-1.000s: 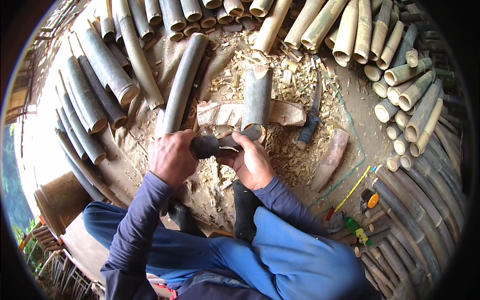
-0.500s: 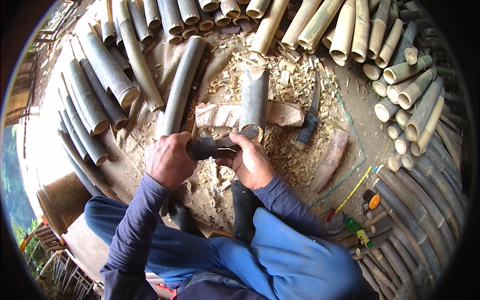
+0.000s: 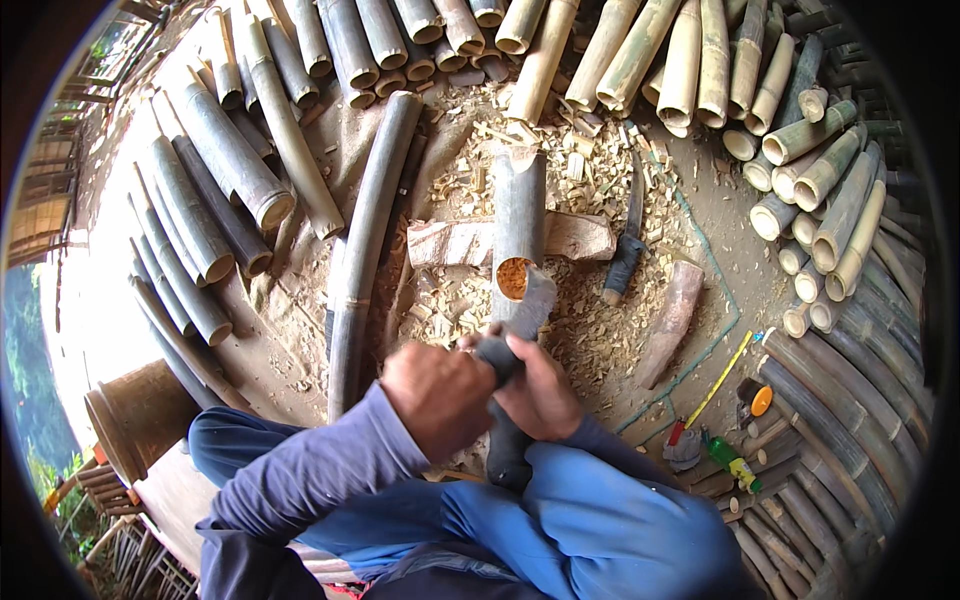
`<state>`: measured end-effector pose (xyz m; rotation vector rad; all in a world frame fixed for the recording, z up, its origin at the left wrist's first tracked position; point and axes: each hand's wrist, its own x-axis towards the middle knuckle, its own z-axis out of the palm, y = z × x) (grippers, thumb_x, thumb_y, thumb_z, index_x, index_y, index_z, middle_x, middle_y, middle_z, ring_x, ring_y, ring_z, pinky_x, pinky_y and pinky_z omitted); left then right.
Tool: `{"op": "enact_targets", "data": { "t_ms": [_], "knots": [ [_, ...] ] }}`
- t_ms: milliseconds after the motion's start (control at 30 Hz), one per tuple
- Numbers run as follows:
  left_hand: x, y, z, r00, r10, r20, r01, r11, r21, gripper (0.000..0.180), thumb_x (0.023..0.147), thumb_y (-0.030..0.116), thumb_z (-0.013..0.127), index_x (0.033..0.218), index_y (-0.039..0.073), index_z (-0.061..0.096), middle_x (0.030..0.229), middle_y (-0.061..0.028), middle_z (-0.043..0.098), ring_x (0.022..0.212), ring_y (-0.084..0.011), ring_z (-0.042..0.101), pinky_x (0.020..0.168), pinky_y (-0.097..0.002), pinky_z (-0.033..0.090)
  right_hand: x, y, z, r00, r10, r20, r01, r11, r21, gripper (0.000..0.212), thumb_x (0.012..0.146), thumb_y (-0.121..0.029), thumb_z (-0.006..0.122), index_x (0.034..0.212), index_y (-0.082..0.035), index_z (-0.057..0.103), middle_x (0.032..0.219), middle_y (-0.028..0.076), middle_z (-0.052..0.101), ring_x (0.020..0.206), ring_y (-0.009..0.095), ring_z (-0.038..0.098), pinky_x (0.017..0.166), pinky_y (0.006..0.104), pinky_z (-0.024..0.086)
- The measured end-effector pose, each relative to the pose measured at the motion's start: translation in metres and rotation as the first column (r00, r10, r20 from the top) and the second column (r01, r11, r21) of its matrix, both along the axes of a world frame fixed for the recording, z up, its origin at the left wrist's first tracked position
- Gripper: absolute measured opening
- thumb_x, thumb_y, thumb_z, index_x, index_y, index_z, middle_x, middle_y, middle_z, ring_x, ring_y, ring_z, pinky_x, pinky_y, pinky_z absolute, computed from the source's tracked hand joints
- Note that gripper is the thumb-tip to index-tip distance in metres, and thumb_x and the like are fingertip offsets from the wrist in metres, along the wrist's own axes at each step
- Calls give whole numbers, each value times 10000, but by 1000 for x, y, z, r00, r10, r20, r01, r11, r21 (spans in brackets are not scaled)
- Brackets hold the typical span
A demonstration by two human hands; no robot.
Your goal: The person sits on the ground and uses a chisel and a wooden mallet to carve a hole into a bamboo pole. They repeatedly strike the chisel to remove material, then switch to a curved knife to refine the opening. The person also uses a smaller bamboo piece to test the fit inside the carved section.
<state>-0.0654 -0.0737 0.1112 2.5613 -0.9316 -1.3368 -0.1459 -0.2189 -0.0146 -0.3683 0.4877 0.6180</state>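
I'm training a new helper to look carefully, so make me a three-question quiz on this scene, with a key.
1. Multiple choice: what does the bamboo section in the middle rest across?
A) the brown bucket
B) the wooden block
C) the green bottle

2. True or false: a knife with a dark handle lies among the chips, to the right of that section.

3. Fill in one colour: the left hand grips the tool by its ____ end.

Key: 1. B; 2. true; 3. dark.
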Motion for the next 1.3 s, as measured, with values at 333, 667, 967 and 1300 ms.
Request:
{"op": "enact_targets", "data": {
  "t_ms": [333,667,967,1300],
  "knots": [
    [18,-117,-117,979,-156,134,198,893,-404,911,675,207,829,1464,240,376,1270,-145,494,1212,-340,549,922,-453,489,19,-104,-61,634,744,-210,174,-401,-899,426,960,-370,565,1163,4,540,1131,165,623,1009,248,638,918,405,504],
    [43,-111,-132,924,382,13,-200,512,-835,868,645,30,785,1431,128,431,1427,-221,427,1181,-463,558,983,-472,512,104,-123,6,413,788,-457,411,-609,-678,467,831,-406,701,1123,-61,583,1032,169,634,865,362,648,735,483,544],
    [46,-91,-125,680,711,-181,-408,161,-899,862,681,19,769,1465,119,423,1440,-264,389,1245,-481,503,1049,-473,466,163,-91,30,63,922,-382,768,-289,-572,337,772,-347,678,951,-68,618,836,131,632,793,312,624,716,483,472],
    [20,-117,-122,464,838,-286,-519,-4,-855,1103,648,-15,786,1545,20,146,1454,-328,268,1386,-504,315,1152,-516,335,183,-95,28,-234,828,-510,692,-227,-685,236,767,-227,679,912,-42,651,784,108,649,780,290,634,747,433,508]
  ]
}}
